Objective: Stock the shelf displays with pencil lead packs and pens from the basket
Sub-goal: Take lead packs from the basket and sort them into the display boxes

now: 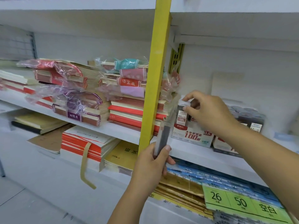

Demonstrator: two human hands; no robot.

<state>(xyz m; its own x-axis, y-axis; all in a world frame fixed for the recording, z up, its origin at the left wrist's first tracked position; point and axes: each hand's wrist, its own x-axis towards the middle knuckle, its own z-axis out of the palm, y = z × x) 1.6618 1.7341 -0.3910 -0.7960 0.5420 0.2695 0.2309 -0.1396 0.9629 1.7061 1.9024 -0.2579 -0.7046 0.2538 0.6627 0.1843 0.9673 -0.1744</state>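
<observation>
Nearest item: left hand [149,165], fingers wrapped and thumb pressed against the lower end of the spare lead packs [162,138], slim clear sleeves with dark contents. They stand upright out of the fist, just beside the yellow upright [155,78]. Judged purpose: reserve stock kept close to the work so the other hand need not travel. How many sleeves it holds cannot be told.

Below and right of that grip, a green label strip [239,202] reads "26", "50" and "空白".

Above and right of the left grip, the right hand [208,112] pinches the top tab of one lead pack [182,118] between thumb and forefinger, remaining fingers loosely bent. The pack stands upright in the front left corner of the display box [192,135]. Holding it by the tab would keep the fingers clear of neighbouring packs, which suits seating it in the row. The pack label reads "0.5" and "100".

Directly under this pinch, the box front reads "100" in large red figures and "0.5". The box sits on the white shelf [191,151].

Farther left of both grips, wrapped notebook stacks [128,83] show "语文本" and "田格本".

The basket is not in view.
</observation>
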